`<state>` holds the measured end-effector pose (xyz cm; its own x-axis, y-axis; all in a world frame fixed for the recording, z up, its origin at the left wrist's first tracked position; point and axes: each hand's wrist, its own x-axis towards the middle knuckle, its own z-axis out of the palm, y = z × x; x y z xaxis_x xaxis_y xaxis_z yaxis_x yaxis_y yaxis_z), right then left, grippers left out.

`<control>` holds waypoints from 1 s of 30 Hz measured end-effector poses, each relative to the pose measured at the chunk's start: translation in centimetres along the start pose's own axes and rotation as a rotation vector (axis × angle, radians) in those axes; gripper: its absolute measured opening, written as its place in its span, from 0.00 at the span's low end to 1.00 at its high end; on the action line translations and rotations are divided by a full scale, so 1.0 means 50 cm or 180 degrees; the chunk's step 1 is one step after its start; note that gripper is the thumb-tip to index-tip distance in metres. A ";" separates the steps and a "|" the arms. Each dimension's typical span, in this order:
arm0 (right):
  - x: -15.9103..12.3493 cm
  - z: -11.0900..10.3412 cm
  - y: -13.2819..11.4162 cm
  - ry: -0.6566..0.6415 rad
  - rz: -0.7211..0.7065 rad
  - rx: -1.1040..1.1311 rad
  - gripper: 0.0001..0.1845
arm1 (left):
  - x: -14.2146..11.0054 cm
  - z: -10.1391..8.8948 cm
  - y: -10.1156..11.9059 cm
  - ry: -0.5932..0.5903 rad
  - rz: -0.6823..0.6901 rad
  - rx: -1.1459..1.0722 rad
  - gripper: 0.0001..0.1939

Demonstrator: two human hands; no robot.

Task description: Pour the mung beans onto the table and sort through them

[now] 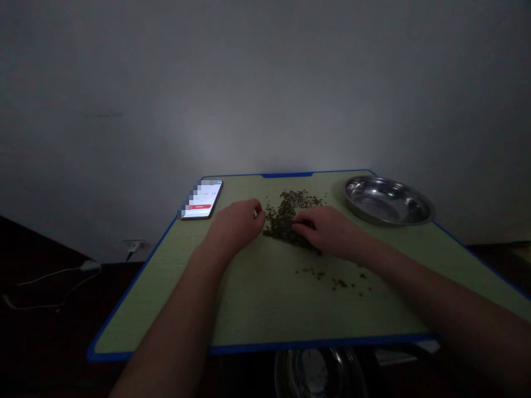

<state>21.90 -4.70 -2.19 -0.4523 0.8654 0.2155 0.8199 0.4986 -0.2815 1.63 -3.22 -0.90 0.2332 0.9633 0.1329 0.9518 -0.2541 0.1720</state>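
A loose pile of small, dark greenish-brown dried bits [290,213], like peppercorns or seeds, lies spread on the pale green table [257,309]. At the pile's left edge is my left hand [240,221], closed with its fingers curled to the thumb; anything inside them is hidden. My right hand [327,229] reaches over the pile's right side, thumb and fingers drawn together low at the bits. What it pinches is too small and dark to tell. A few stray bits [340,283] are scattered nearer to me.
A shallow steel basin [388,202] stands at the table's back right. At the back left lies a phone [203,200] with its screen lit. Another metal bowl [319,373] shows below the front edge. A white wall rises behind; a cable and plug [133,247] are at left.
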 end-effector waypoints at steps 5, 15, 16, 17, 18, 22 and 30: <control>-0.030 -0.062 0.045 -0.0053 -0.0246 0.0295 0.10 | -0.001 -0.004 0.000 0.0000 -0.0003 -0.0048 0.14; -0.156 -0.128 0.173 -0.0368 -0.0077 0.0244 0.14 | 0.005 -0.002 0.000 -0.0096 -0.0003 -0.0071 0.16; -0.165 -0.126 0.181 -0.0408 0.0014 0.0280 0.14 | 0.005 0.000 0.000 -0.0097 0.0010 -0.0068 0.16; -0.172 -0.123 0.187 -0.0457 0.0096 0.0318 0.15 | 0.006 0.001 0.001 -0.0101 0.0023 -0.0065 0.16; -0.178 -0.121 0.191 -0.0499 0.0163 0.0349 0.15 | 0.006 0.001 0.002 -0.0105 0.0033 -0.0058 0.17; -0.188 -0.112 0.200 -0.0605 0.0263 0.0375 0.16 | 0.006 0.004 0.001 -0.0146 0.0040 -0.0050 0.18; -0.193 -0.105 0.205 -0.0723 0.0295 0.0434 0.16 | 0.006 0.007 -0.002 -0.0169 0.0099 -0.0027 0.18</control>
<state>36.50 -8.20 -2.27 -0.4572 0.8889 -0.0277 0.8136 0.4054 -0.4169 1.69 -2.88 -1.19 0.2731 0.9581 0.0862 0.9422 -0.2845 0.1769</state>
